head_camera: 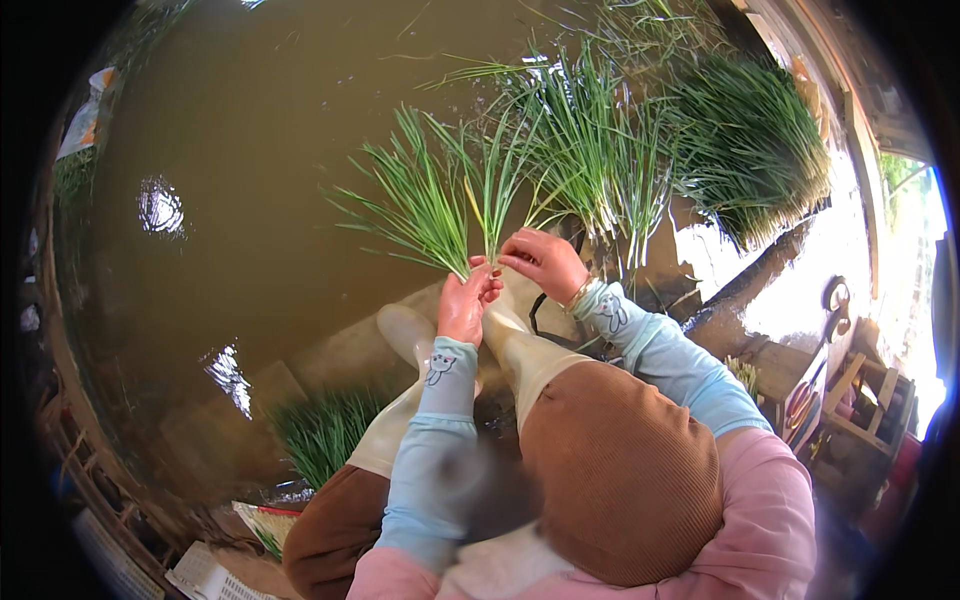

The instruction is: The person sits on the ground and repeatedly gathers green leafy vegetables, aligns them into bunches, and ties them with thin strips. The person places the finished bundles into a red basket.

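Note:
My left hand (465,304) grips a fanned bunch of green chive-like stalks (431,202) by their pale bases, with the leaves spreading up and away over brown water. Close beside it, my right hand (547,262) has curled fingers, and its thumb and fingertip pinch at the base of the bunch's right-hand stalks (491,199). What lies inside the right palm is hidden. Beyond the right hand, a loose heap of similar stalks (592,150) rests at the water's edge, its pale ends towards me. Both forearms wear light blue sleeve covers.
A dense stack of trimmed stalks (750,142) lies at the upper right. More greens (326,435) stand by my left leg. Muddy water (247,150) fills the left side. Scissors (836,307) hang at the right, near a wooden stool-like frame (862,405). My pale boots (517,345) are on a submerged ledge.

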A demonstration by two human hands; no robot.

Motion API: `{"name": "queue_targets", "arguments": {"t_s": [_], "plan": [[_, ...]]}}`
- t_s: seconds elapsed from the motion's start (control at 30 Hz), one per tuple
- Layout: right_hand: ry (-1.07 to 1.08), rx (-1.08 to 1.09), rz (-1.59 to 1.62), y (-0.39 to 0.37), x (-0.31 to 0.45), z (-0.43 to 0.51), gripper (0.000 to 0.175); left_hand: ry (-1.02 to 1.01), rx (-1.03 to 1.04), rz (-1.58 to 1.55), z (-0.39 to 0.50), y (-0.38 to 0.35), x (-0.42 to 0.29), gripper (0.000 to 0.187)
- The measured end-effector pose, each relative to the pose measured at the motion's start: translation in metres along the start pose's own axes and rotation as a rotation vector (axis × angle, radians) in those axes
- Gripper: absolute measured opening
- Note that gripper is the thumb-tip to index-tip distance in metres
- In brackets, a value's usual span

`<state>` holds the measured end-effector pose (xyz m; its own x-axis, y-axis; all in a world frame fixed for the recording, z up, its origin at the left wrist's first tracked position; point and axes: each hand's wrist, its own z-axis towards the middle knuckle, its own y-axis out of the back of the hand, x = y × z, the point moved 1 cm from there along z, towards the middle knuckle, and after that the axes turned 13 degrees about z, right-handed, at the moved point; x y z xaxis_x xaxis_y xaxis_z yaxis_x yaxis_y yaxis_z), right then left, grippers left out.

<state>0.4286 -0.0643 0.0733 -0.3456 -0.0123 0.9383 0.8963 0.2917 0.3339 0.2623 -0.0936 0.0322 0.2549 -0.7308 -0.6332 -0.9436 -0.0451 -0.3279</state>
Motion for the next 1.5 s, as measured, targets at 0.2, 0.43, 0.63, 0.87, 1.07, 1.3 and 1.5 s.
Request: {"name": "queue_targets", "arguments": {"t_s": [0.2,0.43,0.63,0.87,1.07,1.3,1.5], "plan": [[-0.326,0.006,0.326,0.019,0.012,0.004,0.015,0.062,-0.043,0.03,0.001,0.014,0.01,0.021],[0.14,-0.945,0.986,0.133,0.03,0.07,0.03,0.083,-0.023,0.042,-0.001,0.01,0.009,0.02],[-0.197,0.004,0.106,-0.003,-0.025,0.014,0.023,0.017,0.0,0.048,0.002,0.01,0.015,0.018],[-0.198,-0.021,-0.258,-0.045,-0.039,-0.004,0.025,-0.023,-0.092,0.012,0.005,0.01,0.026,0.015],[-0.385,-0.032,-0.348,-0.052,-0.043,-0.009,0.028,-0.081,-0.167,0.014,0.01,0.009,0.043,0.017],[-0.45,0.055,-0.226,-0.058,-0.044,0.0,0.025,-0.1,-0.166,0.072,0.013,0.014,0.053,0.017],[-0.16,0.192,0.08,-0.047,-0.027,-0.008,0.023,-0.128,-0.24,0.09,0.012,0.019,0.049,0.021]]}}
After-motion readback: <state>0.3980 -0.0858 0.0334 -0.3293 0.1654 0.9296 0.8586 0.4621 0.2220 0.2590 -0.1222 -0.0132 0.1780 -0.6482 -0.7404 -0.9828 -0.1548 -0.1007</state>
